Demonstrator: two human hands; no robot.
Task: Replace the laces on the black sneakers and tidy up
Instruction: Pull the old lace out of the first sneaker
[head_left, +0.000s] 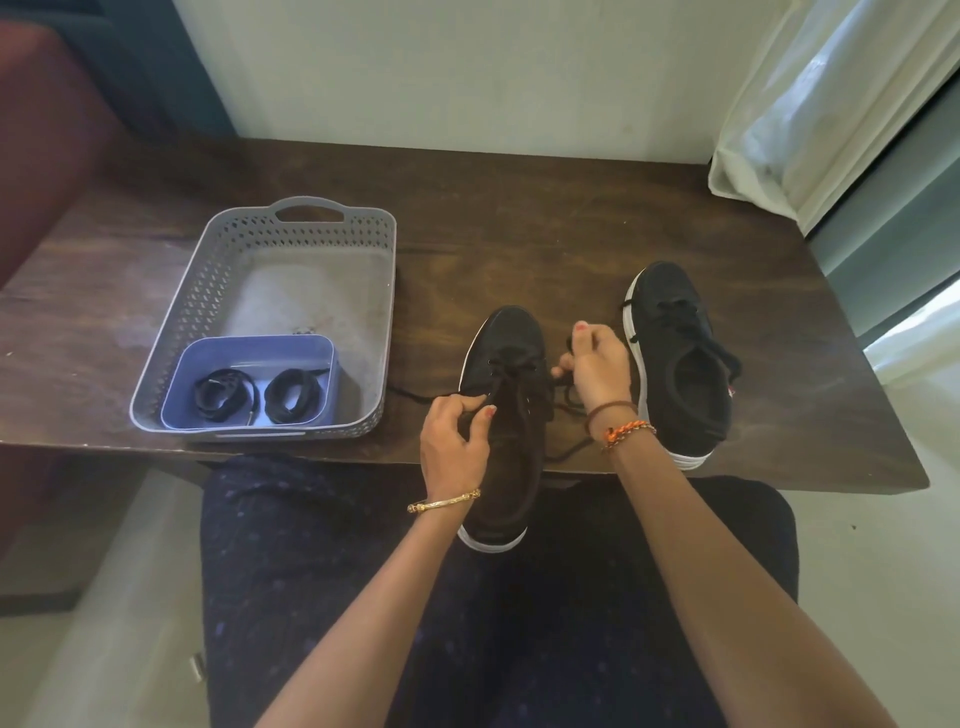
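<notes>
A black sneaker with a white sole lies half on the table's front edge and half over my lap, toe pointing away. My left hand pinches its black lace on the left side of the eyelets. My right hand pinches the lace on the right side, and a slack length hangs below it. A second black sneaker stands to the right on the table, laced. Two coiled black laces lie in a small blue tub.
The blue tub sits in the near end of a grey perforated basket on the left of the dark wooden table. A white curtain hangs at the back right. A red seat stands at the far left.
</notes>
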